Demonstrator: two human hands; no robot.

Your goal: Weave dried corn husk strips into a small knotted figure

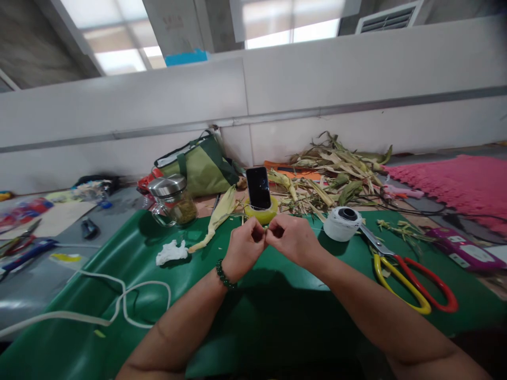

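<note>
My left hand (pixel 246 245), with a green bead bracelet (pixel 225 274) on its wrist, is closed in a pinch. Its fingertips meet those of my right hand (pixel 295 240), which also pinches. Something small and pale green shows between them, too small to name. A thin white thread (pixel 317 228) runs from the white spool (pixel 341 224) toward my right hand. Just beyond the fingers, a phone (pixel 259 187) leans upright in a yellow tape roll (pixel 261 212). Left of my hands lie a twisted corn husk (pixel 219 215) and a crumpled white tissue (pixel 172 253).
Scissors (pixel 396 258) with red and yellow handles lie at right on the green mat (pixel 166 295). Dried husks (pixel 336 169) are heaped behind. A glass jar mug (pixel 174 203) and green bag (pixel 202 166) stand at back left. A white cable (pixel 119 295) loops at left.
</note>
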